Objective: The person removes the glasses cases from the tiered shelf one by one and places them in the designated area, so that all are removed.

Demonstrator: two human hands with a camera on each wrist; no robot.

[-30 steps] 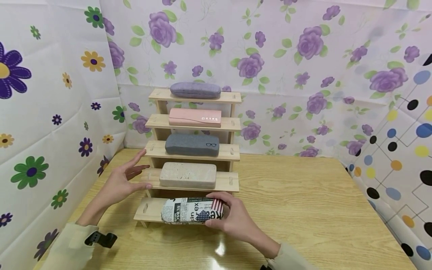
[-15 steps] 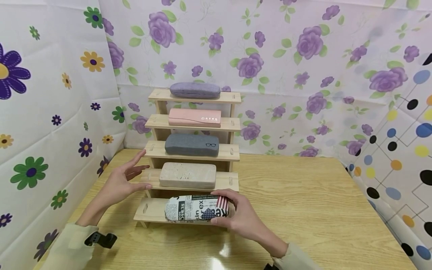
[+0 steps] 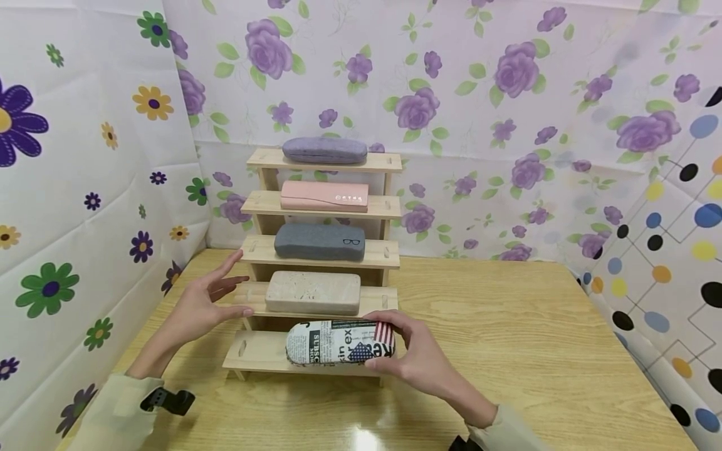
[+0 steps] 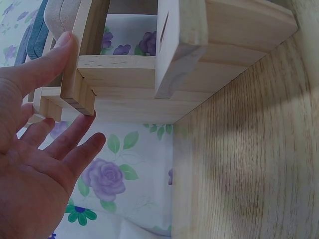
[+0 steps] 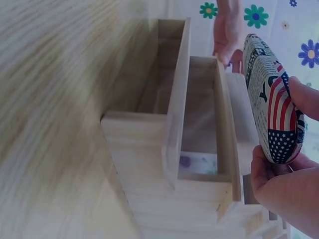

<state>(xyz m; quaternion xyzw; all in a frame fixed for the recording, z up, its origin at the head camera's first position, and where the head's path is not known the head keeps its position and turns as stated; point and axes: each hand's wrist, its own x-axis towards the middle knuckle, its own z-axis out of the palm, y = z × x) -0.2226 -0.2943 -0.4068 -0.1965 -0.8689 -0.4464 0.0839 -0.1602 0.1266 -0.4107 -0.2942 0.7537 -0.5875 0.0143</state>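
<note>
My right hand [image 3: 420,357] grips the right end of a newspaper-print glasses case [image 3: 333,343], thumb at the front and fingers over the back. The right wrist view shows the case [image 5: 271,102] in the air, apart from the bottom shelf [image 3: 254,351] of a stepped wooden rack. At the rack's left side, my left hand [image 3: 203,304] has its fingers spread and nothing in its palm. Its thumb touches the front of the second-lowest shelf [image 3: 378,304], while a fingertip meets that board's end [image 4: 79,94] in the left wrist view.
Glasses cases lie one to a shelf above: cream speckled [image 3: 313,293], grey-blue [image 3: 318,242], pink [image 3: 324,195] and lavender [image 3: 324,150] on top. The wooden table [image 3: 507,338] extends to the right. Flower-print sheets [image 3: 451,125] stand behind and left, a dotted one [image 3: 665,250] right.
My right hand has carried the newspaper-print case to the right and slightly up in the head view. My left hand stays in place at the rack.
</note>
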